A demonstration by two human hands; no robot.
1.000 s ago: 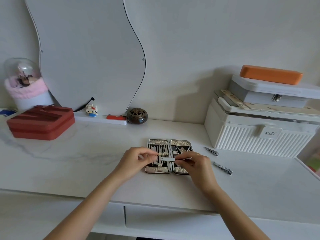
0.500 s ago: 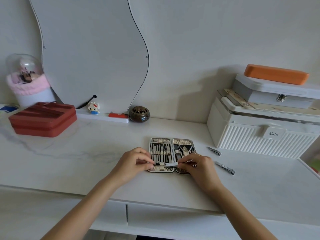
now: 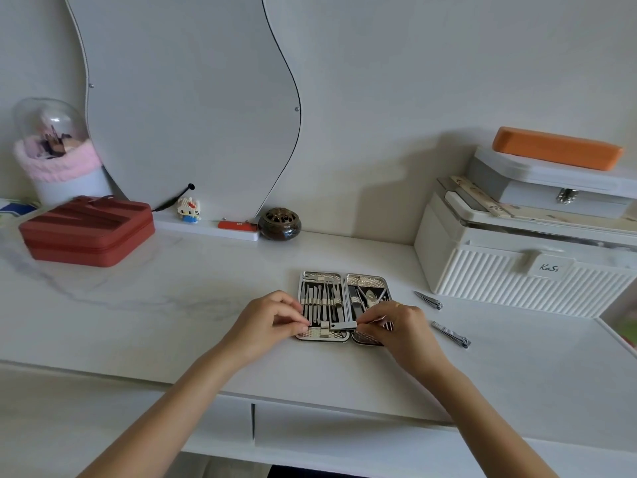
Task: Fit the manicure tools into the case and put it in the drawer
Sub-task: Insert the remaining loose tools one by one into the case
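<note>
An open silver manicure case (image 3: 365,280) lies flat on the white desk, both halves lined with metal tools under elastic straps. My right hand (image 3: 401,326) pinches one end of a small flat metal tool (image 3: 343,326) lying across the case's front edge near the hinge. My left hand (image 3: 272,320) rests at the case's front left corner, fingertips pinched on the bottom strap of the left half. Two nail clippers lie loose on the desk to the right, one (image 3: 428,300) farther back, one (image 3: 451,334) nearer.
A white ribbed storage box (image 3: 524,281) with a grey box and an orange case on top stands at the right. A red zip case (image 3: 86,231), a mirror, a small figurine and a dark round pot sit at the back. Drawer fronts (image 3: 344,439) show below the desk edge.
Both hands have come down from above the case's middle to its front edge, bringing the small flat tool with them. The two clippers on the desk have not moved.
</note>
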